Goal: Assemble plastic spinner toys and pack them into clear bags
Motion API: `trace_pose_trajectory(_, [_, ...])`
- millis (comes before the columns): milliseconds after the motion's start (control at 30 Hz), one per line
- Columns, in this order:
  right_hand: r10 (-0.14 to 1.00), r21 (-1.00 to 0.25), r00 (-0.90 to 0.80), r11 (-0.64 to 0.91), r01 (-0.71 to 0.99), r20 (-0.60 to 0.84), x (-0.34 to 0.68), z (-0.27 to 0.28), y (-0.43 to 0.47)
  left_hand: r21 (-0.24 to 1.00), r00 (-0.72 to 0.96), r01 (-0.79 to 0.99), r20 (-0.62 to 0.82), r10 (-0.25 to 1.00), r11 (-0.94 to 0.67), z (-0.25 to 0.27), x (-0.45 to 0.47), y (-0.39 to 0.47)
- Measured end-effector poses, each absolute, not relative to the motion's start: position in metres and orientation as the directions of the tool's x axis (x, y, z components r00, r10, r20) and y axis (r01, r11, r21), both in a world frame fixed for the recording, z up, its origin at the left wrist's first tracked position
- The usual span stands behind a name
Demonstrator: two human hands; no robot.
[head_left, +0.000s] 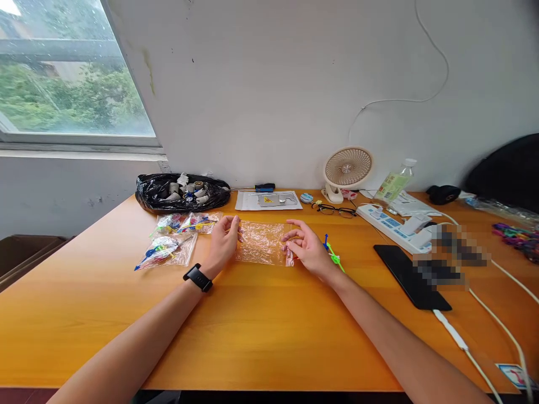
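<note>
A clear plastic bag [261,242], crinkled and see-through, stretches between my two hands above the wooden table. My left hand [226,238], with a black band on its wrist, grips the bag's left edge between thumb and fingers. At the opposite edge, my right hand [309,247] has its thumb and fingertips on the plastic, with the index finger held higher. Partly behind the right hand lie blue and green plastic pieces [334,257]. Left of my left hand are clear bags of colourful small parts [166,248], close together on the table.
A black plastic bag [147,191] with grey pieces sits at the back left. Behind the hands are a screwdriver [264,187], a white packet [248,201], glasses [337,211] and a fan [348,168]. A bottle [392,185], power strip [391,227], black phone [410,275] and cables occupy the right.
</note>
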State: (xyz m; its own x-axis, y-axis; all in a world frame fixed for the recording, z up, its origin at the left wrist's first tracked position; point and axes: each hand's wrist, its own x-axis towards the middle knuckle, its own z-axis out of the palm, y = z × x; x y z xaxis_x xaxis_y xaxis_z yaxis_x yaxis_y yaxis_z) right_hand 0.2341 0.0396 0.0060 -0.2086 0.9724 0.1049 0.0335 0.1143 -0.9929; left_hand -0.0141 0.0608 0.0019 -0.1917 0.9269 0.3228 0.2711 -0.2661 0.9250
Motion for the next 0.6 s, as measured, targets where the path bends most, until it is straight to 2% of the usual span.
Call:
trace_pose_trajectory(67, [0.975,-0.994,-0.199,0.104,0.014,0.099,0.235,0.009,0.040,0.798,-0.150,0.475,0.487,0.860,-0.370,0.006,-0.016,0.056])
trace_pose_trajectory(133, [0.974,-0.996,-0.206,0.094,0.000,0.092,0.235,0.012,0.038,0.577,0.059,0.640,0.622,0.781,-0.508,0.013,-0.017,0.048])
trace_pose_trajectory(167, [0.973,-0.996,-0.213,0.089,-0.009,0.089,0.235,0.014,0.037,0.474,0.203,0.664,0.631,0.749,-0.579,0.017,-0.016,0.043])
trace_pose_trajectory(233, [0.970,-0.997,-0.229,0.073,-0.036,0.079,0.234,0.017,0.036,0.350,0.437,0.638,0.569,0.697,-0.686,0.023,-0.013,0.034])
trace_pose_trajectory(300, [0.967,-0.997,-0.248,0.051,-0.059,0.064,0.234,0.017,0.035,0.299,0.560,0.609,0.494,0.665,-0.735,0.026,-0.010,0.029])
trace_pose_trajectory(367, [0.964,-0.997,-0.261,0.035,-0.068,0.052,0.234,0.016,0.035,0.282,0.605,0.604,0.447,0.658,-0.746,0.025,-0.008,0.027])
trace_pose_trajectory(600, [0.965,-0.991,-0.248,0.110,0.077,0.088,0.233,0.008,0.036,0.310,0.596,0.609,0.429,0.679,-0.730,0.023,-0.005,0.027])
